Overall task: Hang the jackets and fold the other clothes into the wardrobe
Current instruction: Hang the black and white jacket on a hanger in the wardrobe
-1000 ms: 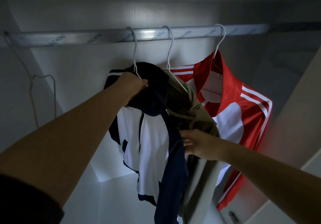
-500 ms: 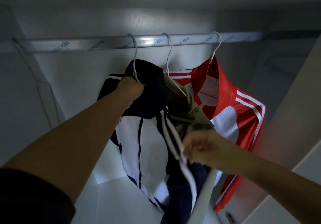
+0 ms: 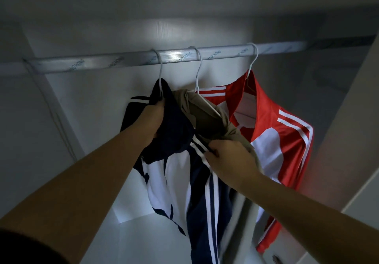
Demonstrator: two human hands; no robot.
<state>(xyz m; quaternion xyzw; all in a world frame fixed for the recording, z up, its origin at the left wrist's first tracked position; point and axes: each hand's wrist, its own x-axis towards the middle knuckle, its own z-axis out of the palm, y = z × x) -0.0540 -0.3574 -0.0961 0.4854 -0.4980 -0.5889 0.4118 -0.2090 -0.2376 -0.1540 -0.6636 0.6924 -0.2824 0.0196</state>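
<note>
Fingers (image 3: 158, 105) of the left hand (image 3: 151, 118) curl into the dark collar of the navy-and-white jacket (image 3: 178, 177). They bunch it just below the neck of its white hanger (image 3: 161, 73), whose hook sits over the rail (image 3: 114, 63) above them. Fingertips (image 3: 212, 151) of the right hand (image 3: 231, 159) pinch the jacket's striped shoulder seam. A khaki garment (image 3: 207, 118) touches the back of that hand, and a red jacket (image 3: 285, 140) hangs beyond it. The navy-and-white jacket is on the rail but looks crumpled and lopsided. To finish well, I judge the right fingers should draw the shoulder outward over the hanger's arm while the left fingers steady the collar at the hook, then smooth the front downward. Pulling hard risks tipping the hanger or dragging the khaki garment along.
</note>
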